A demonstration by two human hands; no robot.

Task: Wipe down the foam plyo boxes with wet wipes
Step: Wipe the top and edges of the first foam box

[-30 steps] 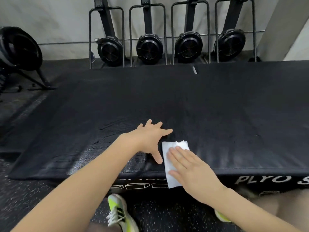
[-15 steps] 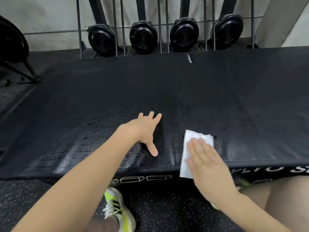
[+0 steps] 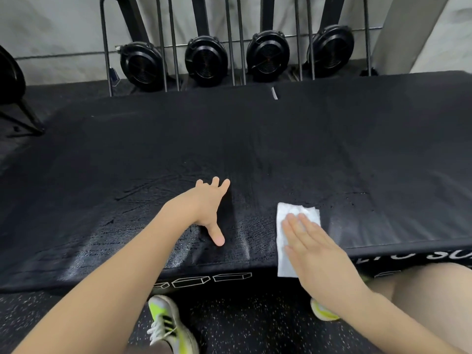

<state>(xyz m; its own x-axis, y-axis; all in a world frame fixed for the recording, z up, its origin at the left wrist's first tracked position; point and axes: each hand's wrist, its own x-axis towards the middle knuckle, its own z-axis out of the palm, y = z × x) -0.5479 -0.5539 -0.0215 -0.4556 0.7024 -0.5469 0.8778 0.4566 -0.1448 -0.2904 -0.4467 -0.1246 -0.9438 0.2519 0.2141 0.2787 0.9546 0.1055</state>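
Observation:
A wide black foam plyo box [image 3: 255, 139] fills the middle of the view, its top streaked with wet marks near the front. My left hand [image 3: 208, 208] rests flat on the top with spread fingers, close to the front edge. A white wet wipe [image 3: 287, 215] lies over the front edge to the right of it and hangs partly down the printed front face. My right hand [image 3: 311, 246] presses the wipe flat against the box with straight fingers.
Several black rowing machines [image 3: 205, 57] stand upright in a rack against the back wall. Another black machine [image 3: 10, 80] sits at the far left. My feet in yellow-green shoes [image 3: 168, 325] stand on speckled rubber floor below the box's front face.
My right hand has slid the wipe to the right along the front edge, away from my left hand. The left hand has stayed planted. The view has tilted down slightly.

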